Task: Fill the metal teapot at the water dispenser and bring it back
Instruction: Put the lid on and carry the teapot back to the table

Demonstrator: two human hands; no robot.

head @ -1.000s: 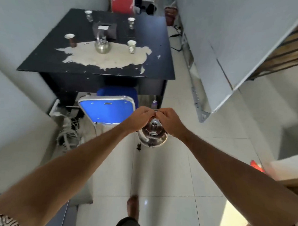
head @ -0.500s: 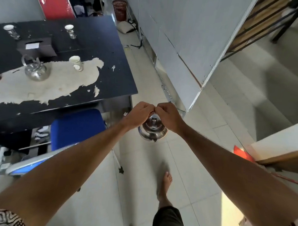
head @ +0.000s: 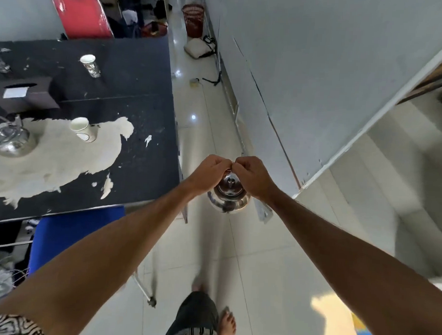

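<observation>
A shiny metal teapot with its lid on hangs in front of me over the tiled floor. My left hand and my right hand are both closed on its top handle, knuckles nearly touching. The handle itself is hidden under my fingers. No water dispenser shows in this view.
A black table with peeling paint stands at left, carrying a second metal teapot, paper cups and a dark box. A blue chair sits at its near edge, a red chair beyond. A grey wall runs along the right; a red basket stands far down the aisle.
The view has swung right and forward: the table has slid to the left and the aisle along the wall has come to the centre. Both hands keep the same hold on the teapot.
</observation>
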